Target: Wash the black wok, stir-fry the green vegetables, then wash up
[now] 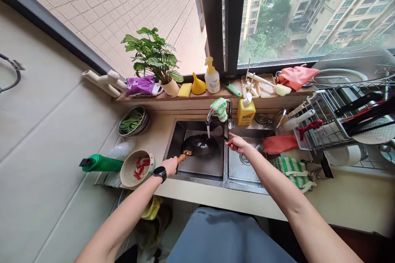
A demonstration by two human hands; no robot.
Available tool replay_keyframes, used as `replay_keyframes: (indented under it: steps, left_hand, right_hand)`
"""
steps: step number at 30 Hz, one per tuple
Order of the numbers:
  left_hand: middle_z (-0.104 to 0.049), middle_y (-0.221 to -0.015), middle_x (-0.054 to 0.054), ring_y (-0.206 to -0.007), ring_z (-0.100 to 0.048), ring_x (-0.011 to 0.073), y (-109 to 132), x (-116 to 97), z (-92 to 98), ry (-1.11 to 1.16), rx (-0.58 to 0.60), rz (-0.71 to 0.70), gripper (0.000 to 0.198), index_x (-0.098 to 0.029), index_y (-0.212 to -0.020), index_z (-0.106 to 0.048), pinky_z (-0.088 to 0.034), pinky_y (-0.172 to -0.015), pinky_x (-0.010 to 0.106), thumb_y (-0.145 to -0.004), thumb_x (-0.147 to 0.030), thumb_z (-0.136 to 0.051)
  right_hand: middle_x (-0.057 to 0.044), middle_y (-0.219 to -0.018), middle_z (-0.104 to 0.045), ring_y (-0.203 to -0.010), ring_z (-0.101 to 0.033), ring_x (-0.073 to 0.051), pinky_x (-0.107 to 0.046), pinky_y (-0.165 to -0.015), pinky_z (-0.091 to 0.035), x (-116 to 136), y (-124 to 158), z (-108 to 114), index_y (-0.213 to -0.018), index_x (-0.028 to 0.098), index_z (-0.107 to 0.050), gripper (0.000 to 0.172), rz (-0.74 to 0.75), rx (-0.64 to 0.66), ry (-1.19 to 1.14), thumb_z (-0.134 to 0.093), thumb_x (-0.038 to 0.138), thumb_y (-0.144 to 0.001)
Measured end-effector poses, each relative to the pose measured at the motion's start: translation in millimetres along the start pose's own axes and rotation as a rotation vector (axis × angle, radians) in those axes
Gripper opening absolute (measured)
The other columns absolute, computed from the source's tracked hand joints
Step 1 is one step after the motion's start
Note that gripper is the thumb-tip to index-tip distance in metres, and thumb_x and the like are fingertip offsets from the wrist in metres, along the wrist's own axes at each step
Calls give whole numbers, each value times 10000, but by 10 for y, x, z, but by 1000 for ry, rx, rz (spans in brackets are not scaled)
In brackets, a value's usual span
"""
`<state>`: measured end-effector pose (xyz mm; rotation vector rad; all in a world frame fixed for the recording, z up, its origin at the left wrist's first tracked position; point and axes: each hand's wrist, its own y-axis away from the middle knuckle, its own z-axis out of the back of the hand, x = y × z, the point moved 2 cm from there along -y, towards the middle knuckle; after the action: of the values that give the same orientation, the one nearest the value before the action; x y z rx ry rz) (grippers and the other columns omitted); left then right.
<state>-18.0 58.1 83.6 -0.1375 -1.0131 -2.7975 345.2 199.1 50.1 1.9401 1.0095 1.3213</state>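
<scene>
One colander (126, 174) of several red peppers (141, 167) stands at the left of your table (162, 129), with one bowl (145, 120) of green leaves (131, 124) behind it. Your left hand (169, 167) is wrapped round the one wooden handle (182, 158) of one black wok (199, 145), in the left of two basins (200, 170). One tap (230, 109), with one striped cloth (219, 109) over it, runs water (208, 132) onto the wok. Your right hand (237, 144) is by the divider, fingers bent; I cannot tell whether they pinch the dark piece (226, 138) at their tips. One yellow bottle (246, 114) stands behind it, one rack (324, 104) farther right.
</scene>
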Motion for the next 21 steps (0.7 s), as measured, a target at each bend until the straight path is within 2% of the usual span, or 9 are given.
replay_keyframes:
  steps: [3,6,9,12,14,16,21]
  left_hand:
    - [-715,-746,38,-649,-761,253,18,54,57,172,207,21,461,-159,-1243,-541,-561,-591,305,-808,-81,-670]
    - [-624,-643,-49,-512,-656,188,83,65,6,502,371,0,525,-187,-1240,-447,-472,-485,253,-783,-108,-696]
    - [-551,-666,-100,-499,-593,110,145,22,-176,930,412,-10,414,-244,-1112,-404,-442,-488,198,-807,-183,-678]
    - [-506,-718,-118,-491,-521,43,186,-99,-451,1264,414,46,380,-266,-1023,-352,-404,-500,148,-807,-170,-650]
    - [-500,-727,-119,-472,-468,27,205,-222,-624,1311,410,87,403,-271,-1002,-331,-376,-488,140,-798,-133,-651]
    - [-489,-704,-124,-447,-438,32,221,-355,-753,1267,399,123,408,-272,-1020,-328,-377,-477,150,-804,-105,-633]
    - [-494,-682,-105,-412,-460,73,281,-581,-920,999,343,115,439,-233,-1186,-365,-427,-472,199,-836,-80,-583]
  right_hand:
    - [27,-766,-647,-518,-625,-92,-116,-373,-337,-151,107,-32,-1610,199,-378,918,47,-33,52,-637,-107,-785]
    - [15,-790,-657,-551,-640,-88,-119,-359,-310,-228,226,-67,-1461,178,-532,769,101,-6,70,-665,-99,-756]
    - [-3,-811,-672,-561,-645,-92,-124,-354,-300,-228,329,-101,-1269,177,-634,591,132,28,98,-745,-43,-731]
    - [-11,-799,-675,-562,-644,-98,-127,-363,-324,-197,412,-132,-1191,171,-648,497,133,37,117,-788,14,-741]
    - [-10,-781,-672,-560,-645,-100,-127,-365,-330,-172,467,-147,-1179,167,-644,474,117,24,123,-788,24,-751]
    - [-8,-769,-668,-579,-666,-112,-127,-367,-331,-148,530,-150,-1197,162,-626,491,90,-7,122,-759,-6,-754]
    - [0,-768,-649,-638,-722,-145,-140,-368,-333,-95,711,-129,-1231,149,-605,533,69,-67,185,-690,-78,-756]
